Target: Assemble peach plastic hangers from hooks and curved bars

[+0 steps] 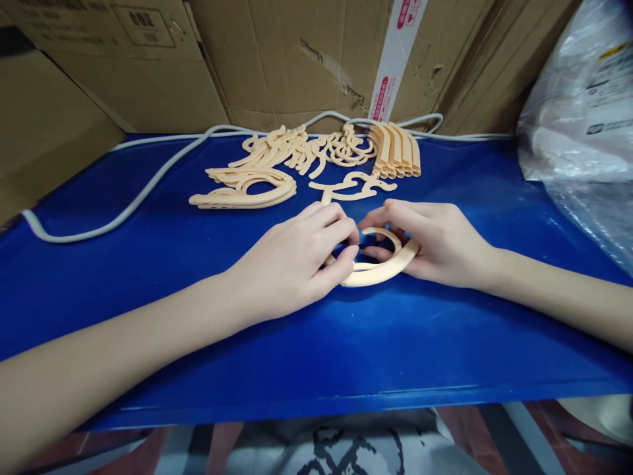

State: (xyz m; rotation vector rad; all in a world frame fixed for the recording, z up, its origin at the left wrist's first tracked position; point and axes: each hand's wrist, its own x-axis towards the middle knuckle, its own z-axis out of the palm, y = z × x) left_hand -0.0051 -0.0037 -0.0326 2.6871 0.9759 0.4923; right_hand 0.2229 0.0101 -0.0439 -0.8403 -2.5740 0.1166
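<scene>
Both of my hands rest on the blue table top (198, 316) and meet around one peach-coloured curved plastic piece (380, 267). My left hand (297, 264) has its fingers curled over the piece's left end. My right hand (435, 241) grips the right side, with the thumb under the arc and the fingers over it. Part of the piece is hidden under the fingers. Just beyond the hands lies a single flat ornate piece (353, 187).
Behind the hands lie a stack of curved pieces (244, 188), a loose heap of pieces (301, 150) and a row of upright pieces (395, 152). A grey cable (133, 201) runs along the back. Cardboard boxes (277, 59) stand behind it, and a plastic bag (583, 112) sits at the right.
</scene>
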